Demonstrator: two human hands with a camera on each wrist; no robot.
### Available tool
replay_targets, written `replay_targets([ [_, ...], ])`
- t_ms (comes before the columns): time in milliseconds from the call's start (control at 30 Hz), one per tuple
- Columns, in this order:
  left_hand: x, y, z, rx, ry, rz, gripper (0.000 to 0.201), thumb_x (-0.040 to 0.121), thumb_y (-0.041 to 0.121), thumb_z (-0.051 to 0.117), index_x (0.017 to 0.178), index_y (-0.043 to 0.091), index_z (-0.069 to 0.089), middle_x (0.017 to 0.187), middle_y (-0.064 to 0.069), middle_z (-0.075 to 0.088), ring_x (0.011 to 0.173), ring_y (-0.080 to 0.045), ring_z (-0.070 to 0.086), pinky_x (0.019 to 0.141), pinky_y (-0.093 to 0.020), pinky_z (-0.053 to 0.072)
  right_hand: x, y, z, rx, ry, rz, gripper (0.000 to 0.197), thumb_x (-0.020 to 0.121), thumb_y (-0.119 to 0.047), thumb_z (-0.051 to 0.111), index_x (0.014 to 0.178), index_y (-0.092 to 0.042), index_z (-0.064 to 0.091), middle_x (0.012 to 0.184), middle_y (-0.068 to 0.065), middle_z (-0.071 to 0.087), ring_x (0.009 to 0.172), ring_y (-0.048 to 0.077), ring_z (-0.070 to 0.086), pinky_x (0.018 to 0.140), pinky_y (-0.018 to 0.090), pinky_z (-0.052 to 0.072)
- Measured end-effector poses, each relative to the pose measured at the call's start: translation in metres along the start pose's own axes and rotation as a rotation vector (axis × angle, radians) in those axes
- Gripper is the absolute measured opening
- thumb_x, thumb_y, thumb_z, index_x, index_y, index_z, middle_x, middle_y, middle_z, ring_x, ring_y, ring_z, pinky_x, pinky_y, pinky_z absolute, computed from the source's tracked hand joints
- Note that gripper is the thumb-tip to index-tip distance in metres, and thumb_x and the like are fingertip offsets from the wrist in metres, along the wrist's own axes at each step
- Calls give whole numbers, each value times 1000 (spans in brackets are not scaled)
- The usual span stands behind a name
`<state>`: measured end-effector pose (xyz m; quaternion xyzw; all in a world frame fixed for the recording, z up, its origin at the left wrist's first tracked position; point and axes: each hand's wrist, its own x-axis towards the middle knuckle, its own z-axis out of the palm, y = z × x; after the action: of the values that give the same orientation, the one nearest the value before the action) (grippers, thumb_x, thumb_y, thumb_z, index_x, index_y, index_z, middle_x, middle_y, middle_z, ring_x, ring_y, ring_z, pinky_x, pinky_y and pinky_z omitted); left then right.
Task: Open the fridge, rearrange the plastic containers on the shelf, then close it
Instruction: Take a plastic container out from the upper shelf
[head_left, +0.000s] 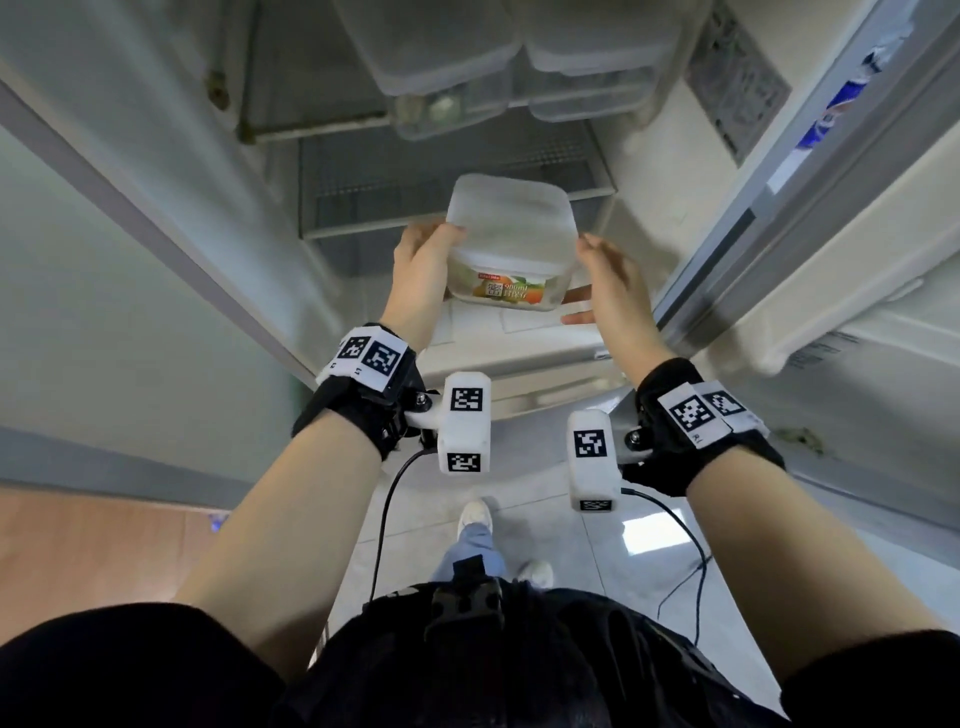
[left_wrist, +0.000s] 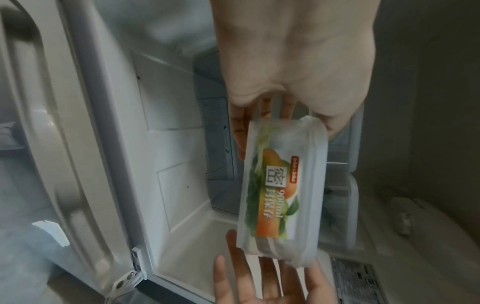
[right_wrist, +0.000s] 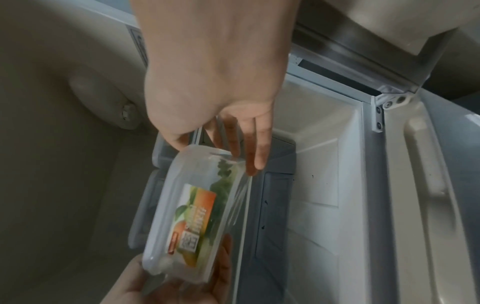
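We have the fridge door (head_left: 831, 218) open and one plastic container (head_left: 511, 244) lifted in front of the wire shelf (head_left: 447, 202), clear of it and carried between our two hands. Our left hand (head_left: 423, 265) is curled round its left side, thumb up by the lid edge and fingers wrapped underneath. Our right hand (head_left: 610, 275) lies flat against the right wall, fingers straight and spread, pressing rather than grasping (the left wrist view shows that palm open beneath the end of the box). More lidded containers (head_left: 514, 57) sit stacked on the shelf above.

We judge the box to be light: thin translucent walls, a paper label (head_left: 511, 291), and only some leafy greens visible inside. The smooth plastic looks slippery and may flex if squeezed mid-wall, so we would take it at the stiffer lid rim and corners, with fingers under the base. The lid appears seated, but we cannot tell whether it is latched, so keeping it level seems wise.
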<state>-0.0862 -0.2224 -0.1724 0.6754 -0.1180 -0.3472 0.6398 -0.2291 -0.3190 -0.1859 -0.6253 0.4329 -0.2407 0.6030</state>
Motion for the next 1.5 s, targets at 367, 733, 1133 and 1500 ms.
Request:
replay_targets([
  [367, 93, 3, 34, -19, -59, -27, 25, 94, 16, 51, 119, 19, 48, 102, -3, 66, 100, -26, 62, 100, -51, 51, 70, 7, 7, -78, 53, -71, 31, 94, -31, 49, 119, -11, 53, 120, 6, 61, 94, 17, 64, 65, 27, 55],
  [733, 134, 5, 56, 403, -296, 202, 60, 87, 32, 65, 136, 14, 37, 131, -7, 54, 118, -23, 55, 104, -42, 47, 136, 20, -6, 32, 60, 24, 44, 87, -10, 53, 130, -7, 48, 133, 12, 52, 113, 25, 60, 88, 30, 55],
  [1133, 148, -6, 74, 564, -360, 276, 65, 88, 8, 63, 143, 8, 29, 140, -14, 47, 127, -29, 49, 111, -44, 40, 138, 15, -14, -2, 91, -30, 34, 92, 3, 46, 124, -6, 49, 89, -13, 53, 85, 6, 56, 80, 15, 45],
  [1500, 167, -12, 92, 512, -369, 337, 60, 88, 7, 62, 141, 10, 34, 138, -14, 52, 128, -25, 49, 113, -47, 39, 144, 14, -16, -116, 79, -36, 43, 92, 0, 47, 134, -8, 43, 77, 1, 52, 61, 1, 44, 46, 0, 35],
])
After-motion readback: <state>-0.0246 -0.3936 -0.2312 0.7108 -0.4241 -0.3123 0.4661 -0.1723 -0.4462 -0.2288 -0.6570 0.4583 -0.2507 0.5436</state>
